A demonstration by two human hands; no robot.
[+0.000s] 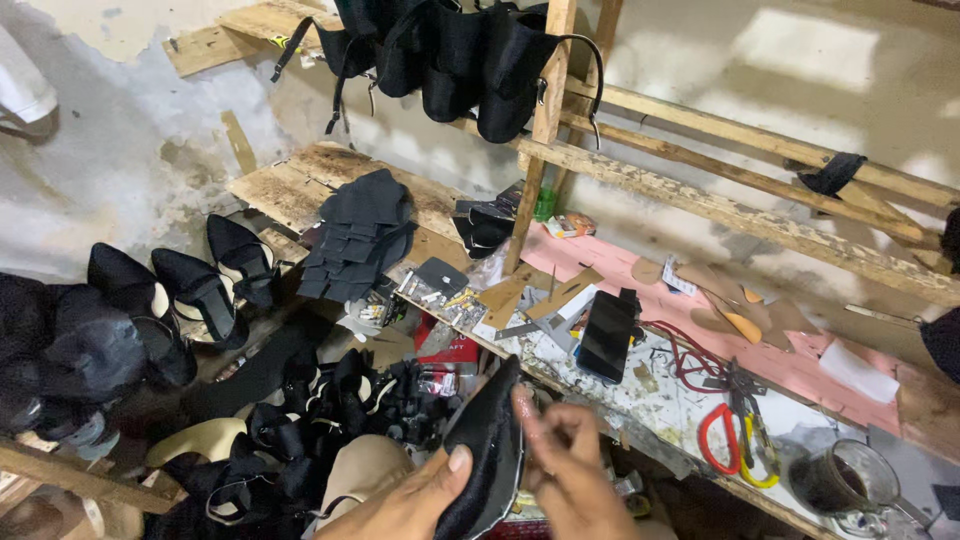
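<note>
My left hand (410, 500) grips a black shoe upper piece (487, 450) from below, thumb pressed on its face. My right hand (568, 470) is at the piece's right edge, fingers curled and blurred against it. Both hands are low in the head view, in front of a messy wooden workbench (640, 390). A phone (605, 335) lies on the bench just beyond my right hand.
A stack of black cut pieces (355, 235) lies on the bench's left. Red and yellow pliers (735, 435) and a glass mug (840, 480) sit at right. Black high-heeled shoes (200, 290) crowd the left, and black uppers (450, 55) hang from a wooden rack above.
</note>
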